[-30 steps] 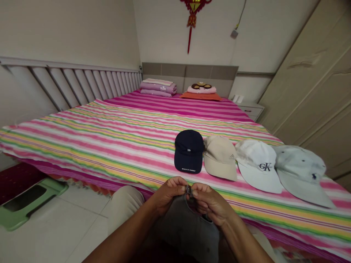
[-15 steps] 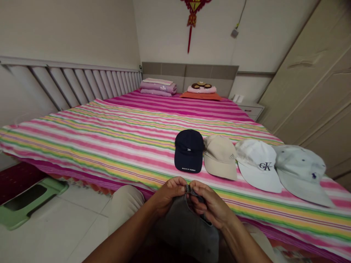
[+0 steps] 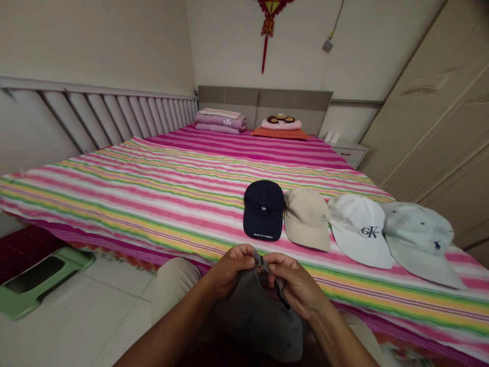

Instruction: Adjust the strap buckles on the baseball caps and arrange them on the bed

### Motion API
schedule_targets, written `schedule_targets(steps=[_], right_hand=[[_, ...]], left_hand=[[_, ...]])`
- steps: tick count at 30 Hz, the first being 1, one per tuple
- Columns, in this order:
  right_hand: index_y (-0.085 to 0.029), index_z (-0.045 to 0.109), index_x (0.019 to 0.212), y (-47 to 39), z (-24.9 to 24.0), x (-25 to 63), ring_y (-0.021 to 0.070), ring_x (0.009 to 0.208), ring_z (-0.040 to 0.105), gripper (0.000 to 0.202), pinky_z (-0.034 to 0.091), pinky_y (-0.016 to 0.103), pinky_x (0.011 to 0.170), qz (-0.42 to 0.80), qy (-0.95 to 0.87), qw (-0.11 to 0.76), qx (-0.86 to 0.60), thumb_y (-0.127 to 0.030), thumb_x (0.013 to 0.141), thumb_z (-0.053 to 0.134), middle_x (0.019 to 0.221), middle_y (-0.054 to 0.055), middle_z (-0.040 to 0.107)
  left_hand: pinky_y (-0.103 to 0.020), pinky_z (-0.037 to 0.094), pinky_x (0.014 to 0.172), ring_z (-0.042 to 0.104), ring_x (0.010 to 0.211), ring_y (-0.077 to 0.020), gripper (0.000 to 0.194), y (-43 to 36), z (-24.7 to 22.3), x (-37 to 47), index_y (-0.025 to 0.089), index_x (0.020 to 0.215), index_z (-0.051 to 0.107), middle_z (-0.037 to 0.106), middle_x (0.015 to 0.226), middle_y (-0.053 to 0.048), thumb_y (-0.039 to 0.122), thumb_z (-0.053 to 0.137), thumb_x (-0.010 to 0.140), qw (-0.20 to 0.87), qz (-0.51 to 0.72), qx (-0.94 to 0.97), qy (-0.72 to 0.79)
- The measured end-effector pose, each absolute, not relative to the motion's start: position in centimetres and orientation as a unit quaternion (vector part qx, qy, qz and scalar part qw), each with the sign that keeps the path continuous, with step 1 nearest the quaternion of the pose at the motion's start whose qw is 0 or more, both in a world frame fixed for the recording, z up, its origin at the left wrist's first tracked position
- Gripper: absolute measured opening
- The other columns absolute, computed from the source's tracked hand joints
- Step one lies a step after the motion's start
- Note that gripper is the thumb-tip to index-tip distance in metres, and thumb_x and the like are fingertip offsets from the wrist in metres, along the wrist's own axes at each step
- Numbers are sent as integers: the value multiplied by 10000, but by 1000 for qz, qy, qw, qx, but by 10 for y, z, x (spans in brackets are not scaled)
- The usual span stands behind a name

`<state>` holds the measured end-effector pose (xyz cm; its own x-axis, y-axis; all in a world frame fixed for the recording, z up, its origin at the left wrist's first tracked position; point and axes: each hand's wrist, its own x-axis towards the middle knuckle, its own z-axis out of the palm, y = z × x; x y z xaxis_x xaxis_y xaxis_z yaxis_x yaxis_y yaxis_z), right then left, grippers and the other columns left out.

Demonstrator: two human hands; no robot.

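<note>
A dark grey cap (image 3: 263, 318) hangs over my lap, its back strap and opening turned up toward me. My left hand (image 3: 237, 267) pinches the strap at its buckle from the left. From the right, my right hand (image 3: 292, 280) grips the other part of the strap between thumb and fingers. Beyond my hands a row of caps lies on the bed: a navy cap (image 3: 263, 209), a beige cap (image 3: 306, 219), a white cap (image 3: 359, 232) with dark letters, and a pale grey-green cap (image 3: 420, 242) at the far right.
The bed (image 3: 153, 186) has a striped cover. Folded purple bedding (image 3: 220, 122) and a pink pillow-like item on an orange cloth (image 3: 280, 133) lie near the headboard (image 3: 237, 97). A green stool (image 3: 23, 298) stands at lower left, a wardrobe (image 3: 439, 127) on the right.
Between my hands the strap end now stands up above the buckle, and the strap shows more plainly. My fingers have shifted slightly apart; the row of caps is unmoved.
</note>
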<state>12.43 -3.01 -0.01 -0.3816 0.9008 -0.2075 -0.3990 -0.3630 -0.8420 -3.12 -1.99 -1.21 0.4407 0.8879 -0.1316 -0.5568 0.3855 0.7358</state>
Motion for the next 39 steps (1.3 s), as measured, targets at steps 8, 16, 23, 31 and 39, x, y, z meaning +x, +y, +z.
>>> schedule_targets(steps=[8,16,23,31,39], right_hand=[[-150,543,669,-30,-2,120,77,459,507,216,353,170,455,764,-350,439,-317,-175,577,737,532,-13,580],[-149,570,737,-31,2,117,62,454,481,218,335,173,456,733,-371,464,-332,-212,600,728,546,-36,556],[-157,561,748,-32,2,114,77,466,485,214,340,195,468,705,-410,459,-352,-228,619,717,537,-36,557],[-162,571,771,-31,0,115,64,458,483,221,347,193,466,666,-428,476,-384,-223,606,705,580,-53,527],[-166,589,738,-31,2,118,71,500,439,205,400,233,531,642,-478,435,-412,-327,641,672,616,-36,505]], left_hand=[[-201,433,505,587,501,-119,227,-22,-16,-32,101,684,578,633,572,-38,187,747,560,804,433,329,241],[-196,439,524,584,514,-109,226,-21,-17,-33,99,698,580,633,589,-36,179,742,561,790,456,330,244],[-201,446,510,602,514,-128,205,-22,-15,-31,109,701,563,639,589,-37,147,720,574,803,440,325,237],[-229,438,560,577,528,-126,137,-21,-14,-31,108,620,583,629,579,-38,134,687,535,781,466,333,250],[-193,293,426,427,400,-67,261,-23,-15,-31,107,563,573,537,462,3,336,691,606,730,437,391,352]])
